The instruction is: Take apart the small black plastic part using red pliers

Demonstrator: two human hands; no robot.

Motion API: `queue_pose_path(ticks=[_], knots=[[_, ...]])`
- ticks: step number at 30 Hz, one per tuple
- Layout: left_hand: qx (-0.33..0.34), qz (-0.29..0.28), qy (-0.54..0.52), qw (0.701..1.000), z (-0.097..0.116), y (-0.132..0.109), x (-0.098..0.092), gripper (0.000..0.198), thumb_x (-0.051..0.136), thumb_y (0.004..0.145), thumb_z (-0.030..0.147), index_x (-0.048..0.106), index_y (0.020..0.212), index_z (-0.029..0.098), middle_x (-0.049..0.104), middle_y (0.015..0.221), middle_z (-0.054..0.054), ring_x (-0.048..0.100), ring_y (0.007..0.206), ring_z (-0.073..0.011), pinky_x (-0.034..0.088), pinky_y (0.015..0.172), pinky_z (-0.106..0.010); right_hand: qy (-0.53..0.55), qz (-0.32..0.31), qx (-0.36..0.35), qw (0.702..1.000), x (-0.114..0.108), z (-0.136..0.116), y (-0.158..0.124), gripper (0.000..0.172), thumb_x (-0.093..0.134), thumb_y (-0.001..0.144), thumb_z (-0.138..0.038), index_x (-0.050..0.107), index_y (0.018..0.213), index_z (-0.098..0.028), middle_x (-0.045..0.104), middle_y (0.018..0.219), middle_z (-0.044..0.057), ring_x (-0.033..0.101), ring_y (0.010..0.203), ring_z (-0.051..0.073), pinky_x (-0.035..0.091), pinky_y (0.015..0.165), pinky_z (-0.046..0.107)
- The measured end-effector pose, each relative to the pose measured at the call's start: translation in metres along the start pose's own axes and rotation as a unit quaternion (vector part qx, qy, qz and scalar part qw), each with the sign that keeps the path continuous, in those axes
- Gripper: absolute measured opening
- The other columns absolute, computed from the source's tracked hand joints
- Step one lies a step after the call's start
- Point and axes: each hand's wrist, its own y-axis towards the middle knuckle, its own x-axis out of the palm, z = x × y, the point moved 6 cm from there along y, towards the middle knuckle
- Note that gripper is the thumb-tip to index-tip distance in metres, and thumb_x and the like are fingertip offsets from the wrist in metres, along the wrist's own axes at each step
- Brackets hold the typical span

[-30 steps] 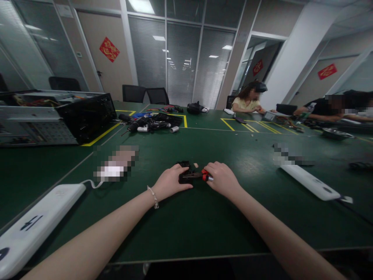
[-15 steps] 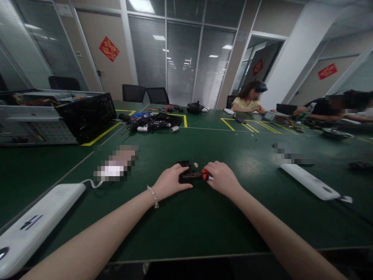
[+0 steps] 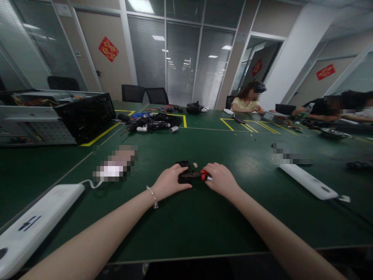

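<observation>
1 small black part (image 3: 183,179) lies on the worktop (image 3: 186,229), partly covered by the left hand (image 3: 169,181). 1 pair of pliers (image 3: 199,175), red-handled with slim dark jaws, points left across it; the handles sit in the right hand (image 3: 220,177). Jaw contact is unclear.

I had my left forearm (image 3: 113,223) and right forearm (image 3: 274,225) slanting forward and inward from the bottom corners of the view. My left hand (image 3: 170,182) was in a hold, thumb and forefinger spread; near it, my right hand (image 3: 221,178) was turned inward, fingers (image 3: 210,171) curled tight.
</observation>
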Motion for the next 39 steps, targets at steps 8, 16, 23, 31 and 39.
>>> queue_pose_path(ticks=[8,16,23,31,39], knots=[[0.003,0.006,0.000,1.000,-0.0014,-0.0001,0.0004,0.064,0.060,0.067,0.054,0.047,0.121,0.021,0.052,0.109,-0.006,0.054,0.090,-0.0222,0.045,0.071,-0.031,-0.030,0.015,-0.026,0.999,-0.0081,-0.0024,-0.0008,0.020,0.054,0.070,-0.019,0.060,0.088,-0.015,0.060,0.087,0.006,0.050,0.076,0.017,0.039,0.067,0.028],[0.002,0.005,-0.005,1.000,-0.0015,0.0003,0.0014,0.064,0.061,0.067,0.052,0.047,0.122,0.022,0.050,0.112,-0.007,0.054,0.092,-0.0234,0.045,0.072,-0.031,-0.010,-0.001,-0.006,1.000,-0.0027,0.0004,-0.0002,0.020,0.054,0.070,-0.020,0.060,0.089,-0.016,0.060,0.086,0.005,0.051,0.076,0.016,0.039,0.067,0.028],[-0.008,0.008,-0.003,1.000,-0.0026,0.0003,0.0011,0.065,0.060,0.066,0.054,0.048,0.121,0.021,0.052,0.109,-0.007,0.055,0.089,-0.0227,0.045,0.072,-0.031,-0.024,0.007,-0.016,1.000,-0.0049,-0.0022,0.0004,0.020,0.053,0.071,-0.019,0.060,0.090,-0.016,0.060,0.087,0.006,0.050,0.076,0.017,0.039,0.068,0.028],[-0.003,0.000,-0.005,1.000,-0.0018,0.0001,0.0005,0.065,0.060,0.067,0.053,0.046,0.122,0.022,0.051,0.108,-0.006,0.054,0.088,-0.0226,0.045,0.070,-0.032,-0.031,0.003,-0.015,0.999,-0.0068,-0.0016,-0.0008,0.020,0.054,0.071,-0.020,0.059,0.090,-0.016,0.060,0.087,0.006,0.051,0.077,0.017,0.039,0.068,0.029],[-0.004,0.000,0.002,1.000,-0.0012,0.0000,0.0006,0.064,0.060,0.068,0.053,0.046,0.122,0.021,0.051,0.110,-0.007,0.054,0.091,-0.0234,0.045,0.072,-0.031,-0.031,0.004,-0.017,0.999,-0.0069,-0.0053,0.0015,0.019,0.053,0.071,-0.020,0.060,0.089,-0.016,0.060,0.087,0.005,0.051,0.077,0.017,0.039,0.068,0.029]])
